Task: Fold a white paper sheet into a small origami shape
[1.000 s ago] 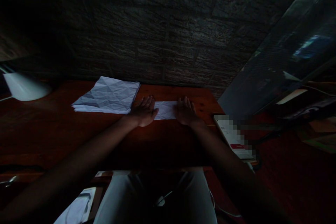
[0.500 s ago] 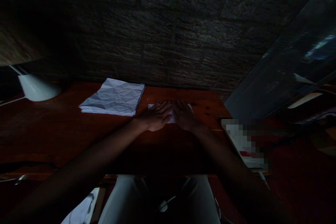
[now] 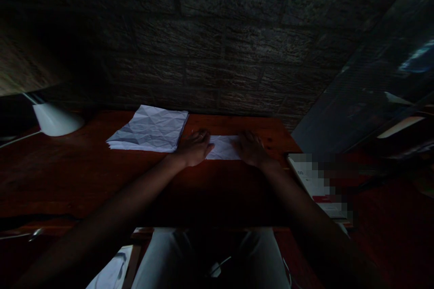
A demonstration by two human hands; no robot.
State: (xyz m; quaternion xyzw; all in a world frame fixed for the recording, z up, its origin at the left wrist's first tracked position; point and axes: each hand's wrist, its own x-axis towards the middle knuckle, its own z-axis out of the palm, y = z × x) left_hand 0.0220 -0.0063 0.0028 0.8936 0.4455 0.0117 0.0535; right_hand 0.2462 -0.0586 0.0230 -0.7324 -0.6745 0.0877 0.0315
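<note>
A small white sheet of paper (image 3: 224, 148), folded into a narrow strip with creases across it, lies flat on the wooden desk. My left hand (image 3: 195, 149) rests palm down over its left end, thumb reaching toward the middle and a ring on one finger. Over the right end lies my right hand (image 3: 251, 148), also palm down, though its fingers are dim. Both hands look open, and they cover the ends of the paper. A stack of creased paper sheets (image 3: 149, 128) sits to the left of my left hand.
A white lamp base (image 3: 57, 118) stands at the desk's far left. The desk (image 3: 84, 171) backs onto a dark stone-block wall (image 3: 203, 63). A partly blurred white item (image 3: 327, 205) lies at the right edge. My legs are under the front edge, near a cable.
My hands have slid apart along the folded paper, left hand to the left and right hand to the right, uncovering its middle. The view has shifted slightly.
</note>
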